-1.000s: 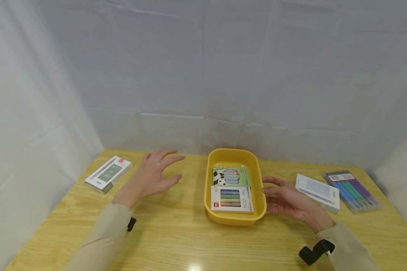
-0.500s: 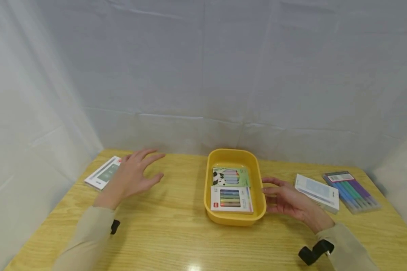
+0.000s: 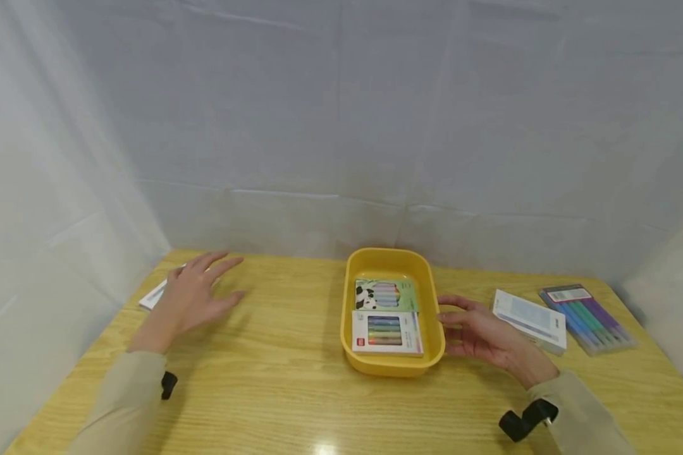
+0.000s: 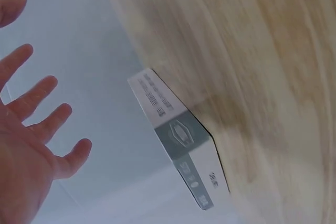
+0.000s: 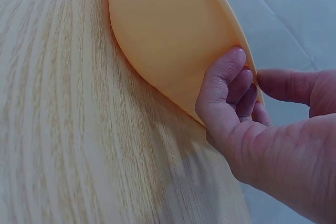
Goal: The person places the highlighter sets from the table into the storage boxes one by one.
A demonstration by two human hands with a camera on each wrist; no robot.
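- Hovering near the leftmost white box (image 4: pixel 181 136), the left hand (image 3: pixel 186 302) held empty fingers wide.
- Pinching the box's sides looked surest.
- The right hand (image 3: pixel 480 333) pinched the yellow basket (image 3: pixel 389 367) at its rim.

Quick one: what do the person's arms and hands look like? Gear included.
Left hand and right hand are bare, no gloves or rings visible. Left sleeve and right sleeve are long, plain beige. Small black piece at the left wrist; bent black piece at the right. No cables visible.
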